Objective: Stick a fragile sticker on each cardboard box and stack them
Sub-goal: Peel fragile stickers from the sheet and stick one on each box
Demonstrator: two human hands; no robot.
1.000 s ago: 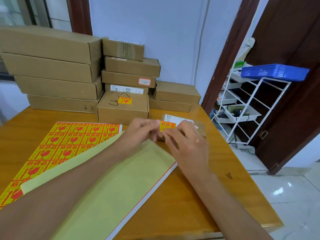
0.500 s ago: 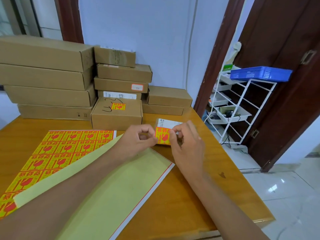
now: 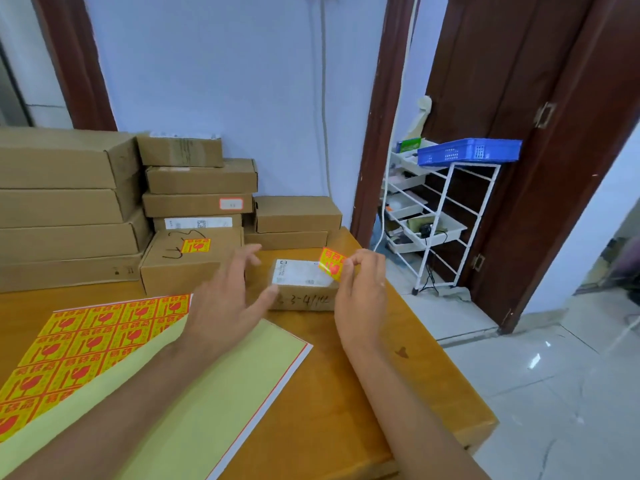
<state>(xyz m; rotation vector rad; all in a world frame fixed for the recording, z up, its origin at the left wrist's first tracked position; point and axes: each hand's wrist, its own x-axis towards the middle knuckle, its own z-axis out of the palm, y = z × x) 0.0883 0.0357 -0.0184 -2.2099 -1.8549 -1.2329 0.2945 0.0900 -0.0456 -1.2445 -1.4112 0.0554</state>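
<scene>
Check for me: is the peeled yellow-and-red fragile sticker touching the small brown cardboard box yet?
Cannot tell. In the head view the right hand pinches the sticker over the box, overlapping its far right corner; no gap or contact shows plainly.

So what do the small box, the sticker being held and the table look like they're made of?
Small box: plain brown cardboard, matte, with a white printed label on top and handwriting on its side. Sticker: probably glossy coated paper or thin film, curling where the right hand pinches it. Table: orange-brown wood or veneer, smooth, slightly shiny.
</scene>
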